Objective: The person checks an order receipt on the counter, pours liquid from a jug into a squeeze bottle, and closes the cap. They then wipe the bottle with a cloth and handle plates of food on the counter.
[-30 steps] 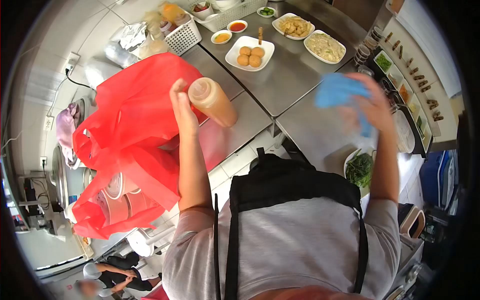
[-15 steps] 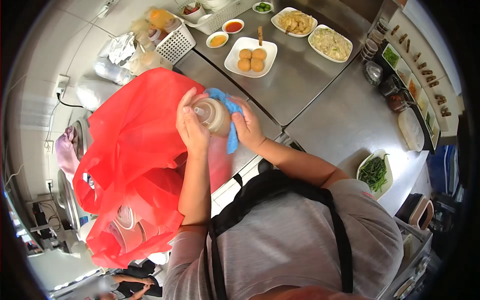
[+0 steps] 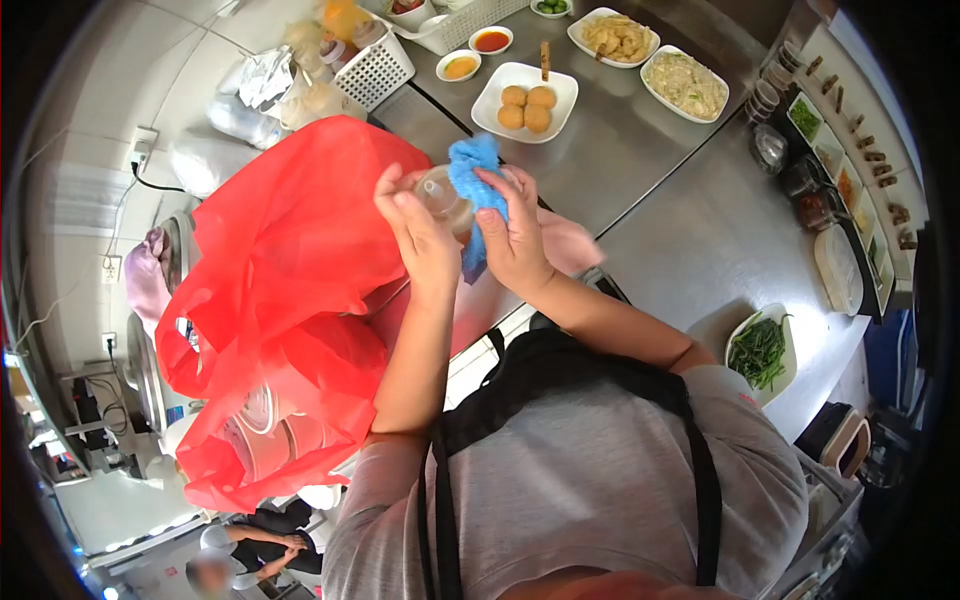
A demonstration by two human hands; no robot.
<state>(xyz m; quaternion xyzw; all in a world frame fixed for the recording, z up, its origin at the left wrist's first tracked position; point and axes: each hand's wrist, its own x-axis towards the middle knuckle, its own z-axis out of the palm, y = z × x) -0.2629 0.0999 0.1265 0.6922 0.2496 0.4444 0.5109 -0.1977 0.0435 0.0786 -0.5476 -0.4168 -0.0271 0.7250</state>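
Observation:
My left hand (image 3: pixel 425 238) is closed around the side of a squeeze bottle (image 3: pixel 436 192) with a clear lid and a pale nozzle. The bottle is tilted, its top facing me. A blue cloth (image 3: pixel 474 165) is bunched in my right hand (image 3: pixel 515 238), its fingers pressing it against the bottle's upper right side. The cloth's tail hangs below the palm. Most of the bottle's body is hidden by my hands and the cloth. Just left of my left hand spreads a large red plastic bag (image 3: pixel 290 215) with clear lidded containers (image 3: pixel 262 410) inside its lower part.
On the steel counter (image 3: pixel 680 220) stand a bowl of fried balls (image 3: pixel 500 90), two sauce dishes (image 3: pixel 460 67), plates of food (image 3: pixel 685 85) and a plate of greens (image 3: pixel 785 375). A white basket (image 3: pixel 375 72) holds bottles. A blurred pink shape (image 3: pixel 568 243) lies behind my right hand. Another person (image 3: pixel 265 550) stands lower left.
My right hand has moved the cloth up and over the bottle's top edge, covering more of the lid. The pink shape now shows beyond my right hand. The whole view has shifted slightly.

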